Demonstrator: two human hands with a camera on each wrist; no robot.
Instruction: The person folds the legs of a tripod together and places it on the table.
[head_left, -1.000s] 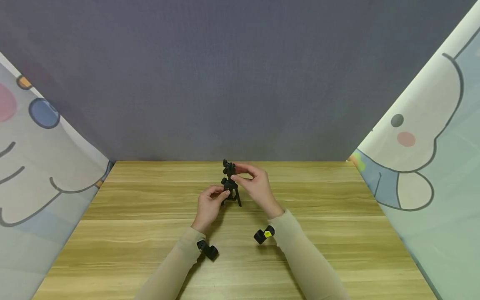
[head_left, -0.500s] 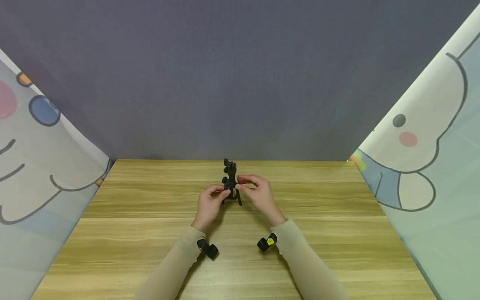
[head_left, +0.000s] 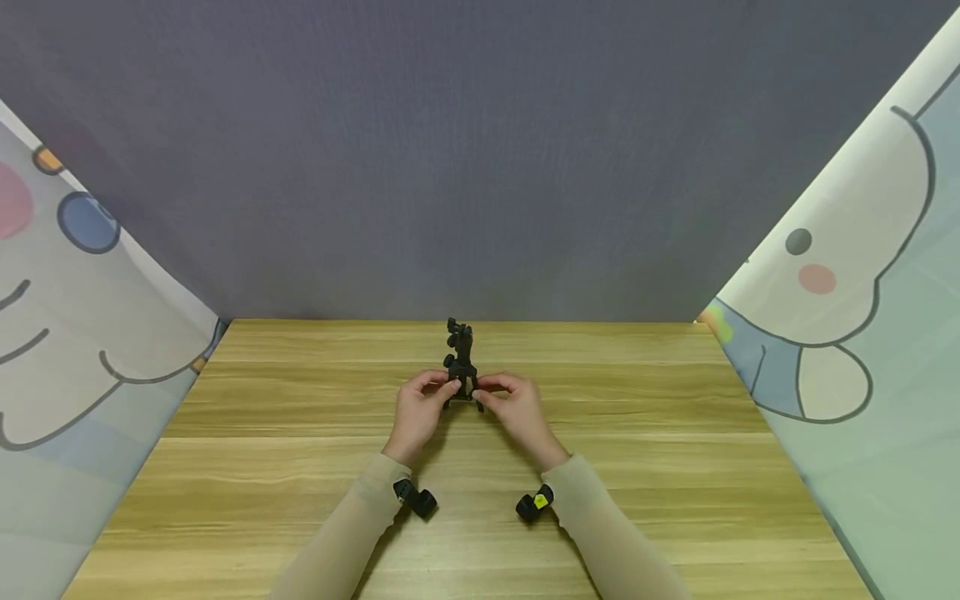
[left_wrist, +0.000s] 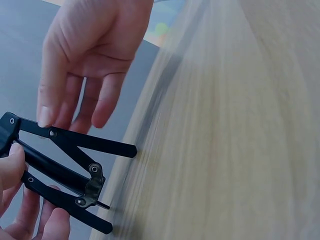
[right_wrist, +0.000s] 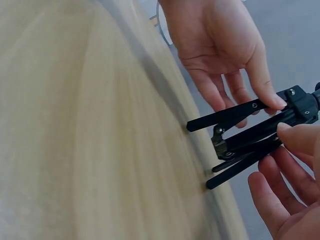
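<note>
The right hand [head_left: 520,412] slides down the tripod [head_left: 463,352] to pinch a leg [left_wrist: 102,143]; the left hand [head_left: 420,413] pinches another. The tripod stands upright between both sets of fingers [right_wrist: 270,197], neither hand nearer.

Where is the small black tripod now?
In the head view, the small black tripod stands upright on the far part of the wooden table, just left of centre, between the left hand and the right hand.

A black tripod [head_left: 463,354] stands upright on the table [head_left: 300,500], its legs [left_wrist: 107,144] spread and joined by braces [left_wrist: 94,187] to a central column [left_wrist: 54,168], knobs [head_left: 449,361] jutting near its top. The left hand [head_left: 418,415] pinches one leg, the right hand [head_left: 521,415] another.
</note>
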